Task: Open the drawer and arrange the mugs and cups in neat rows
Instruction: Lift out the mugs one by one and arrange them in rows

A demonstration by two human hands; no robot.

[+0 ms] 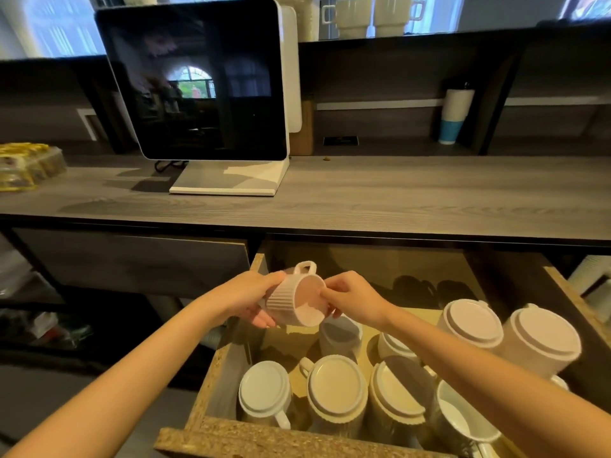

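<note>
One pale ribbed ceramic mug (294,300) sits between the fingers (263,320) of two hands, the left hand (246,292) and the right hand (355,297). Below the fingers, the one open chipboard drawer (211,391) holds six upturned white ceramic mugs (337,388) and two mouth-up white mugs (458,421). A further rim beside the right forearm is too hidden to count. Far above the fingers stand two cream stacking mugs (352,16), one black-screened monitor (198,81) and one white-and-blue paper cup stack (454,114).

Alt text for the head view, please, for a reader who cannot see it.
Two hands hold a pale ribbed mug on its side above an open drawer: the left hand grips its body, the right hand pinches its rim. White mugs, mostly upside down, sit in the drawer; a dark monitor stands on the counter behind.
</note>
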